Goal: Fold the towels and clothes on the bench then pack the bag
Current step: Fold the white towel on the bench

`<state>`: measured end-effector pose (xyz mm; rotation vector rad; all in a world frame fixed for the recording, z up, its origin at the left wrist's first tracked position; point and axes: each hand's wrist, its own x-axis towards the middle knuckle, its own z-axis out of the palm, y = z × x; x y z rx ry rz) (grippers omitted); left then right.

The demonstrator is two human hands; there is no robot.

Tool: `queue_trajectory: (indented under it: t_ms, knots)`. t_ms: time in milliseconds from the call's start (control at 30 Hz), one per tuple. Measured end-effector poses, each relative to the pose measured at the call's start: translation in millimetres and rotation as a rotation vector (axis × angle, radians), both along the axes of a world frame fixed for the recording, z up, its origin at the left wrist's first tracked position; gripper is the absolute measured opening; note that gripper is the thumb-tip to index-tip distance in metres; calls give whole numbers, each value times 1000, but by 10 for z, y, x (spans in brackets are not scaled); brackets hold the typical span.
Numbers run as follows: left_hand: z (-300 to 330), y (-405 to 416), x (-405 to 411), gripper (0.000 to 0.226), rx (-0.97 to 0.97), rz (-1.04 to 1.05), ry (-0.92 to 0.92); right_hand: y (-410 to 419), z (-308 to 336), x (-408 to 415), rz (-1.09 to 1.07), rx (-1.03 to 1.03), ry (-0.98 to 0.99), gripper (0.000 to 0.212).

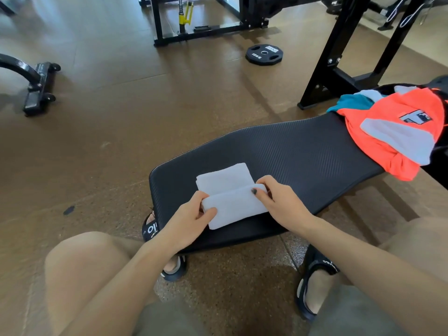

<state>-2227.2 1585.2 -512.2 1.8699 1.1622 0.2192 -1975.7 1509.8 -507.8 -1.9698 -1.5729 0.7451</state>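
Where brown gym floor point(150, 122) spreads, bench point(303, 151) stands.

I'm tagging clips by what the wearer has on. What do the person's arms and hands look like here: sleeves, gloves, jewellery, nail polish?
Both forearms are bare right up to the bottom edge of the picture: no sleeves, gloves, watch or bracelet show. The left hand shows no rings. The right hand has dark polish on its thumbnail; its other nails are hidden.

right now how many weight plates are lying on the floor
1. A single black weight plate lies flat on the brown floor beyond the bench, near the black rack frame. Others may sit out of view.
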Motion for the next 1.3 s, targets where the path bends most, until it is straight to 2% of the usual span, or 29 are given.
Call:
queue_trajectory:
  t_ms: [133,267,533,567,633,733,800,867,933,1000,1067,1133,1233,1300]
  knots:
    - [-78,-27,4,13,-33,121,-44,68,-138,-82,-75,-18,10,21]
    - [-80,-71,62,30,19,200,-86,131,-180,-89,-107,-31,-28,23]
    - [-100,-111,110,15,311,53,120,114,-190,-132,-47,-23,-188,24]
    - [-78,-105,103,15,360,45,163,118,-192,-139,-46,-12,-223,23]
    - [-46,-81,105,20,523,29,257,140,-212,-139,-42,94,-412,23]
    - [-60,-98,175,34,827,-151,350,164,-198,-142,54,276,-730,15]
    - [-55,-146,213,34,946,-302,340,145,-162,-125,178,365,-820,18]
    - [-32,-170,227,18,945,-332,305,96,-99,-99,301,384,-807,31]
    - [-8,-189,221,32,884,-308,315,34,-33,-82,423,333,-761,38]
    - [-17,-188,241,49,869,-336,421,-9,-19,-50,511,250,-758,45]
    - [-26,-164,304,52,870,-358,513,-3,-33,6,522,198,-752,48]
    - [0,-129,357,47,892,-383,548,26,-6,40,502,165,-708,42]
    - [106,-105,349,23,872,-392,512,26,123,31,472,113,-618,32]
    - [206,-104,325,13,750,-357,480,-50,227,23,386,27,-407,27]
